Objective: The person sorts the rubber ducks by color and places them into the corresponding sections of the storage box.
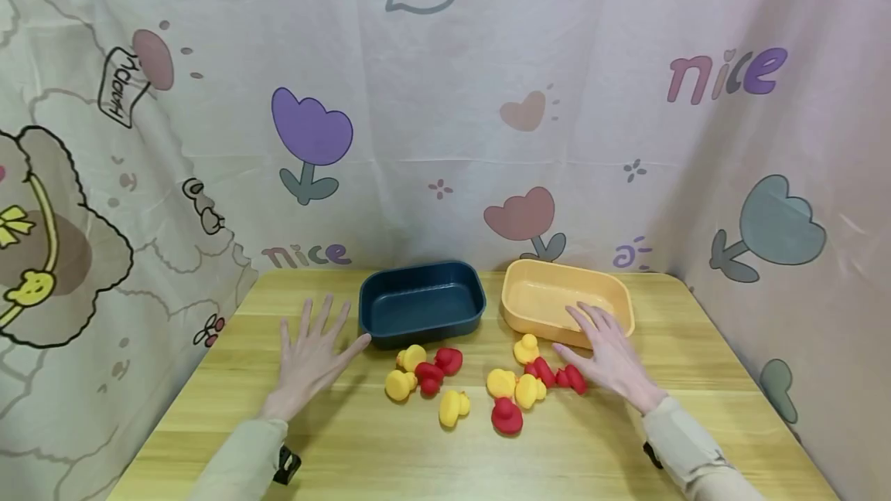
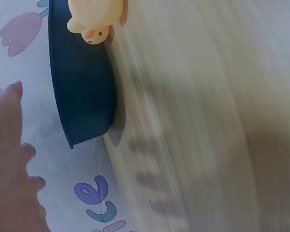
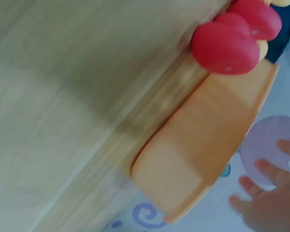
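Yellow and red rubber ducks (image 1: pixel 455 381) are lying loose on the light wooden table (image 1: pixel 487 454), just in front of the dark blue rectangular plastic tub (image 1: pixel 421 301) and the pale orange rectangular plastic tub (image 1: pixel 565 296), both sitting empty. We are hovering both hands low over the table, fingers spread and straight, gripping nothing. Our left hand (image 1: pixel 311 358) is sitting left of the blue tub, thumb tip near its front corner. Our right hand (image 1: pixel 604 358) is reaching over the orange tub's front rim, thumb just beside the nearest red duck (image 1: pixel 575 379); whether they touch is unclear, since the wrist views are blurred. Judgement: pinching one duck by its body, starting from the pile's outer edge, should avoid knocking its neighbours.
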A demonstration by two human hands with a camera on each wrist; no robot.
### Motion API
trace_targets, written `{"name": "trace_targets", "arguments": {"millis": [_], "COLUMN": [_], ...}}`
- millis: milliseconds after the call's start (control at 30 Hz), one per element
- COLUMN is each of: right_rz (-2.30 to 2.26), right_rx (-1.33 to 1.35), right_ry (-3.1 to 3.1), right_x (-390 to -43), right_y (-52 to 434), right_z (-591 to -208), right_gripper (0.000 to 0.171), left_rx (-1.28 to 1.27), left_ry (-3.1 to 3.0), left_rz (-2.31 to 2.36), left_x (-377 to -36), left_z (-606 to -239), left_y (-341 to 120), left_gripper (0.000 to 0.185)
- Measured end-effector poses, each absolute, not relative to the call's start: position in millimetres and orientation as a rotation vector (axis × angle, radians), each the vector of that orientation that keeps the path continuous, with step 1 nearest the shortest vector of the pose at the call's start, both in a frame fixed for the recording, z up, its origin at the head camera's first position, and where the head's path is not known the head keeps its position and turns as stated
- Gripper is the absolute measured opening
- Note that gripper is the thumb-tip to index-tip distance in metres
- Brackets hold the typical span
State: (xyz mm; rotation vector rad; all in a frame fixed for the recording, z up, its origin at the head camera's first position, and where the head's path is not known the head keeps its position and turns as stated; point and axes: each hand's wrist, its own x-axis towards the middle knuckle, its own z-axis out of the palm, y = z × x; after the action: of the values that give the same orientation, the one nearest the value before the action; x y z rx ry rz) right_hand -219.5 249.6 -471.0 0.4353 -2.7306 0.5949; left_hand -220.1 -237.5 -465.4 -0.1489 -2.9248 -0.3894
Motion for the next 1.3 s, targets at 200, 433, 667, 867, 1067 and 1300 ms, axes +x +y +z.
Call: {"name": "trace_targets", "arguments": {"millis": [200,433,667,867,1067,1300], "right_rz": [0.856,1.071,1.156,1.144,1.043,0.928], "right_rx": [0.576,0.627,0.565,0.570,0.535,0.487], "right_ry": [-2.679,-2.749,-2.825,-2.852,-2.850,-2.857], "right_x": [-219,-225,-233,-237,-242,-245], "right_y": [233,219,212,207,201,191], "right_z": [-468,-469,-475,-483,-485,-485], "right_gripper": [0.060,0.054,0.053,0.050,0.034,0.021], "left_rx": [-0.139,-0.002,0.103,0.139,0.139,0.158], "left_ry": [-2.889,-2.804,-2.699,-2.641,-2.535,-2.452], "left_rz": [-0.638,-1.274,-1.481,-1.596,-1.749,-1.862], "left_x": [-215,-219,-226,-232,-240,-246], "left_z": [-465,-469,-473,-475,-479,-483], "left_y": [-237,-230,-223,-218,-216,-216], "left_gripper": [0.080,0.078,0.067,0.063,0.057,0.055]}}
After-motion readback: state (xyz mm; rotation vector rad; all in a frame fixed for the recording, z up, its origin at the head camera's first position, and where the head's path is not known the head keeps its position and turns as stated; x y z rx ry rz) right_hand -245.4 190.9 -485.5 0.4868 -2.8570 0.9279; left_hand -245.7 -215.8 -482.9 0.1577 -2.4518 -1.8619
